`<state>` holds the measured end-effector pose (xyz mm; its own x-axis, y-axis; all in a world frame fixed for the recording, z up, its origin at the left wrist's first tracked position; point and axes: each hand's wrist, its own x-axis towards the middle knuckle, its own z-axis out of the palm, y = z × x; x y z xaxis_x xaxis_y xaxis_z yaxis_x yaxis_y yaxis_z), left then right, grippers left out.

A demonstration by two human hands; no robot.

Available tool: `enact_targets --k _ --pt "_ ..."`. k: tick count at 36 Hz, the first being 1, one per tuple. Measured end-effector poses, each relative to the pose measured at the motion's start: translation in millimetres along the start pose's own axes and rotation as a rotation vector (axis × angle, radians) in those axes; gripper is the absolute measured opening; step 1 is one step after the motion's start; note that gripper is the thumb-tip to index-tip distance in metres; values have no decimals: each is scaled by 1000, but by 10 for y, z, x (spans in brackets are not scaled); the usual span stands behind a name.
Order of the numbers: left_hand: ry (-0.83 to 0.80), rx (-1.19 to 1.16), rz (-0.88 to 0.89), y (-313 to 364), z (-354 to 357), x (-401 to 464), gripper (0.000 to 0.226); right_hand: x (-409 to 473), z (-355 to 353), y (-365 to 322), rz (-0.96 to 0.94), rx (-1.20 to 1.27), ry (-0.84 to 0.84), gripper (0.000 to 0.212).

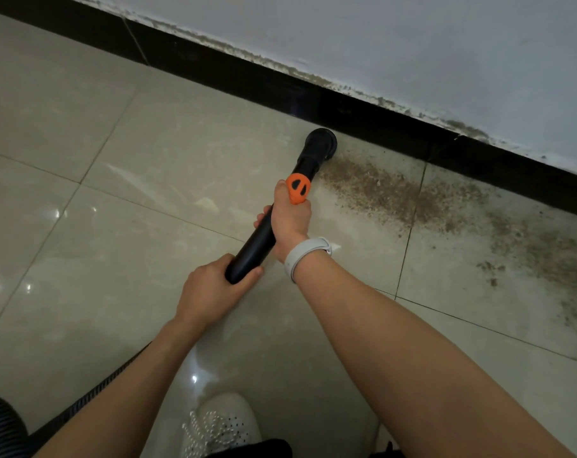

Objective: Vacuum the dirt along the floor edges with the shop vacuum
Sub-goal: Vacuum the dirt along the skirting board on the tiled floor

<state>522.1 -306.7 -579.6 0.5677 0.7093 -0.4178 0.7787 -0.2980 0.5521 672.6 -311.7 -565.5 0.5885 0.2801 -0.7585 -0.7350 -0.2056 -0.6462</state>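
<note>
Glossy beige floor tiles (122, 153) fill most of the frame, meeting a black baseboard (363, 110) that runs diagonally from upper left to right, under a scuffed grey wall (412, 44). A band of brown dirt (412, 196) lies along the baseboard at centre right. The black vacuum wand (257, 242) angles up from centre, its round nozzle (320, 142) on the floor just beside the baseboard, at the dirt's left end. The left hand (211, 289) grips the wand's lower end; the right hand (288, 219), wristband (305, 254) behind it, grips near an orange collar (298, 188). Ribbed hose (3, 421) sits at lower left, a white shoe (221, 424) at bottom centre. Bare tile stretches left.
</note>
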Motion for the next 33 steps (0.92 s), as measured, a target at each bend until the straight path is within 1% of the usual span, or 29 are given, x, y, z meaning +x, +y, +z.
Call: enact_targets --k 8,10,13,17,20,23,26,30,33 --pt "30 22 56 199 215 36 35 164 -290 -116 -18 -15 17 38" --pt "34 -37 34 197 228 36 32 164 -265 -132 -29 -43 23 35" --pt "26 -185 -32 170 197 27 28 158 -128 -126 -57 -141 18 33" --pt "88 -286 -94 111 162 -2 31 154 136 -86 -128 -314 23 37" --pt "162 -230 -103 125 170 -53 30 129 283 -80 -147 -373 3 42" --pt "186 -164 -87 177 192 -55 28 163 314 -122 -147 -397 18 43" --pt "156 -149 -45 199 222 -4 30 196 265 -153 -136 -411 39 43" --pt "99 -101 20 200 236 39 28 244 87 -153 -88 -367 47 40" --pt "60 -70 55 255 260 60 27 282 -143 -211 -32 -294 7 42"
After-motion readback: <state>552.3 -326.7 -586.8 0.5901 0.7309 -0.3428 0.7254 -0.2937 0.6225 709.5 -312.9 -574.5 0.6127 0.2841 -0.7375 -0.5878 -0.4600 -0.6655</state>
